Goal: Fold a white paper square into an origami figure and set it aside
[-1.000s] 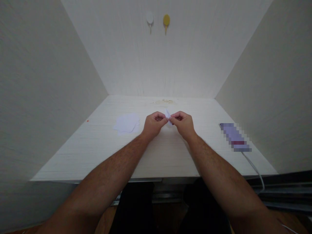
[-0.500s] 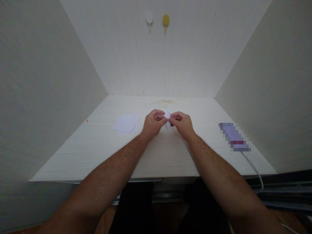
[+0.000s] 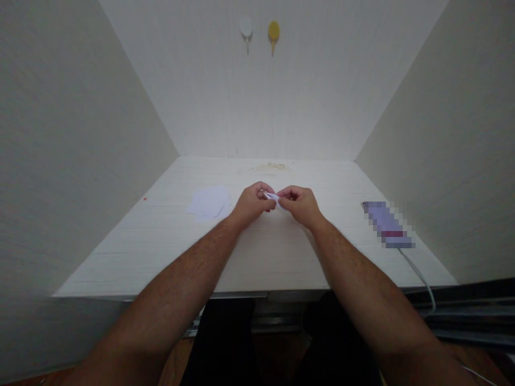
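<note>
A small folded piece of white paper [image 3: 272, 197] is pinched between my two hands above the middle of the table. My left hand [image 3: 254, 202] grips its left end between thumb and fingers. On the other side, my right hand [image 3: 298, 202] holds the right end with thumb and forefinger. Part of the paper is hidden behind the fingertips. To the left of my left hand lies a loose pile of white paper sheets [image 3: 208, 202], apart from the hand.
A pixelated phone-like device [image 3: 386, 222] lies at the right of the white table [image 3: 273, 257], with a white cable [image 3: 418, 273] running over the front edge. Walls enclose three sides. A white hook [image 3: 246, 28] and a yellow hook [image 3: 273, 31] hang on the back wall.
The folded paper has turned from standing upright between my fingers to lying more sideways, slanting. My fingers have shifted their hold on it slightly. The paper pile has stayed in place.
</note>
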Available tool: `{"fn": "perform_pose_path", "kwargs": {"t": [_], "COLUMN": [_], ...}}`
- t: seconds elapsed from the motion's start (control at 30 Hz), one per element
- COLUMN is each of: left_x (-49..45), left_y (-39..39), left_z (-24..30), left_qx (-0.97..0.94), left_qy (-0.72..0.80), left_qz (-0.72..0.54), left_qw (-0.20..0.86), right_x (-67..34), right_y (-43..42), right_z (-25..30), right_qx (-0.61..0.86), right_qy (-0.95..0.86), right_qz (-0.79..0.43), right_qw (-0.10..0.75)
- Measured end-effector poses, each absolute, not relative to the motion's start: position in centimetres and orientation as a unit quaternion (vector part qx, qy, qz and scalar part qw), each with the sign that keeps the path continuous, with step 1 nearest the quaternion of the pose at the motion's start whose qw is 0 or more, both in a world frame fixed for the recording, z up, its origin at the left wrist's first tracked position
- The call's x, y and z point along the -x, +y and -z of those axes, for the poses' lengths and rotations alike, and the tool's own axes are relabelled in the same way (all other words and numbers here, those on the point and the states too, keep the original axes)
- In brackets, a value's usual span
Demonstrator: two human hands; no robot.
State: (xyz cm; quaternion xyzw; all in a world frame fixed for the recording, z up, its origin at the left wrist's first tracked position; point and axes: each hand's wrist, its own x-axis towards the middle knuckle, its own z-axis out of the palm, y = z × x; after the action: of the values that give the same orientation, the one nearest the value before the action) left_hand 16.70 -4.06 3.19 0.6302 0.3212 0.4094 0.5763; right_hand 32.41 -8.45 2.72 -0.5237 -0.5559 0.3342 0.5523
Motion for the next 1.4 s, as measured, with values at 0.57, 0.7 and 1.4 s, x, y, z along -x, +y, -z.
{"fn": "perform_pose_path", "kwargs": {"t": [0.57, 0.7, 1.4], "left_x": [-17.1, -17.0, -17.4], "left_y": [-4.1, -4.4, -5.0], "left_z": [-2.6, -2.7, -3.4], "left_qx": [-0.597, -0.618, -0.608], "left_qy": [0.325, 0.348, 0.335], "left_qz": [-0.514, -0.497, -0.505], "left_qw": [0.524, 0.5, 0.513], "right_x": [-31.6, -31.6, -31.5], "right_y": [-8.9, -8.7, -8.4], "right_z": [-3.2, -3.1, -3.3], "right_qx": [0.498, 0.485, 0.483], "right_qy": [-0.516, -0.506, -0.494], "right_qz": [-0.263, -0.253, -0.343], "right_qw": [0.645, 0.666, 0.636]}}
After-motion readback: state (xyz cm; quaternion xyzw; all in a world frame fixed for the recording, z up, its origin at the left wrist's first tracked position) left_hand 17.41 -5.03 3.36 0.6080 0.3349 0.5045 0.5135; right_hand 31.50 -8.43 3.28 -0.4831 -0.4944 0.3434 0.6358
